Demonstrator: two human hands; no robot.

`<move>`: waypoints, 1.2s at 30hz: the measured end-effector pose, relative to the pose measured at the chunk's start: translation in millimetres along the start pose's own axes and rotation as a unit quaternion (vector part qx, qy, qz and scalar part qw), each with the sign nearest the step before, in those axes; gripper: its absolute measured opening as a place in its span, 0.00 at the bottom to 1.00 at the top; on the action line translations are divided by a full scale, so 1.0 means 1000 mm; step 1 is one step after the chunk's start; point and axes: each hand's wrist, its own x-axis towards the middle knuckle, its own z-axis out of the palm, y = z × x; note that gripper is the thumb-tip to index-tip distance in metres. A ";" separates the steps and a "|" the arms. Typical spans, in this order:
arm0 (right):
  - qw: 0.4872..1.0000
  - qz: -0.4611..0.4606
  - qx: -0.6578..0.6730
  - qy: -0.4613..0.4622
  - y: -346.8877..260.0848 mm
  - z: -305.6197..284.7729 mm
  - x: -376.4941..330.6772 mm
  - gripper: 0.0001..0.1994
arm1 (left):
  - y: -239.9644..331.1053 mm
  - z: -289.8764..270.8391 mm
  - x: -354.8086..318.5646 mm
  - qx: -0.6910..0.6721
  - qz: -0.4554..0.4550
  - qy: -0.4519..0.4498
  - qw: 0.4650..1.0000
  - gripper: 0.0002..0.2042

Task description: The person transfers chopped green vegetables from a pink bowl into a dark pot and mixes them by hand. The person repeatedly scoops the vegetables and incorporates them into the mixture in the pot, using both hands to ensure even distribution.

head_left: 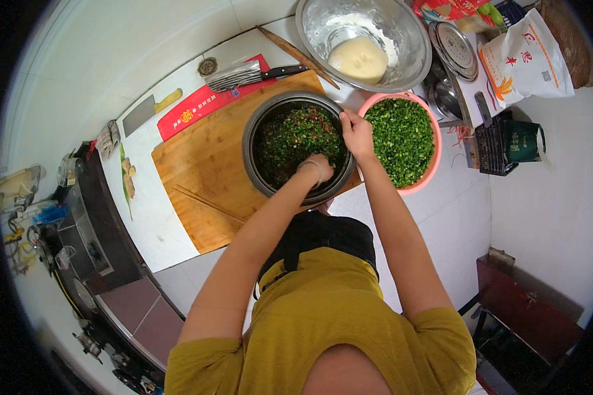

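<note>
Left grip [317,168] closed into a loose fist, sunk into the chopped green and reddish filling [290,141] at the near side of the dark round pot [257,168]; whether anything lies inside that fist, impossible to tell. Right grip [357,133] closed on the pot's far right rim, fingers curled over the edge. Pot resting on the right end of a wooden cutting board [204,164], overhanging the board's edge slightly, on a white surface [145,217]. Just beside the pot to the right, touching or nearly touching, a pink bowl [432,158] heaped with finely chopped greens [402,138]. Behind both, a steel mixing bowl [402,33] holding a pale lump of dough [358,58] and traces of flour. Long wooden rolling stick [296,56] lying slantwise between the steel bowl and the board. Pair of chopsticks [207,203] on the board's near part. Two cleavers behind the board: one [234,76] with a black handle on a red mat [191,108], one [145,112] with a pale handle farther left. White flour sack [524,62] at far right, near stacked metal lids [454,49].
</note>
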 end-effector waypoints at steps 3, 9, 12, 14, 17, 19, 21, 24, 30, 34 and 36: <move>1.000 0.009 0.004 0.010 0.001 0.001 0.000 0.13 | -0.011 -0.046 -0.062 -0.068 -0.053 0.068 0.994 0.24; 1.000 0.005 0.014 0.017 -0.006 0.003 -0.001 0.13 | -0.072 -0.056 -0.014 -0.117 -0.215 0.156 0.957 0.27; 0.999 0.019 0.022 0.024 -0.005 0.003 -0.001 0.13 | -0.045 -0.070 -0.031 -0.336 -0.236 0.210 0.887 0.28; 0.999 0.025 0.025 0.026 -0.010 0.002 -0.002 0.13 | -0.039 -0.081 -0.032 -0.386 -0.265 0.232 0.853 0.27; 0.999 0.022 0.026 0.029 -0.011 0.005 -0.002 0.12 | -0.086 -0.053 0.032 -0.444 -0.172 0.395 0.785 0.24; 0.999 0.009 0.022 0.038 -0.005 0.005 -0.002 0.12 | -0.076 -0.069 -0.002 -0.462 -0.142 0.271 0.833 0.28; 0.999 0.032 0.019 0.020 -0.011 0.001 -0.002 0.12 | -0.085 -0.062 0.006 -0.451 -0.131 0.222 0.854 0.26; 0.999 0.006 0.015 0.032 -0.005 0.003 -0.002 0.12 | -0.075 -0.045 -0.020 -0.338 0.003 0.231 0.913 0.22; 1.000 0.006 0.011 0.023 -0.011 0.003 -0.002 0.12 | -0.036 0.000 -0.052 0.075 0.218 0.278 0.932 0.20; 1.000 0.011 0.013 0.019 -0.004 0.002 -0.002 0.12 | -0.024 -0.019 -0.041 0.129 0.025 -0.059 0.990 0.22; 1.000 0.006 0.012 0.018 -0.005 0.001 -0.001 0.13 | -0.031 -0.014 -0.024 0.220 0.055 -0.097 0.969 0.21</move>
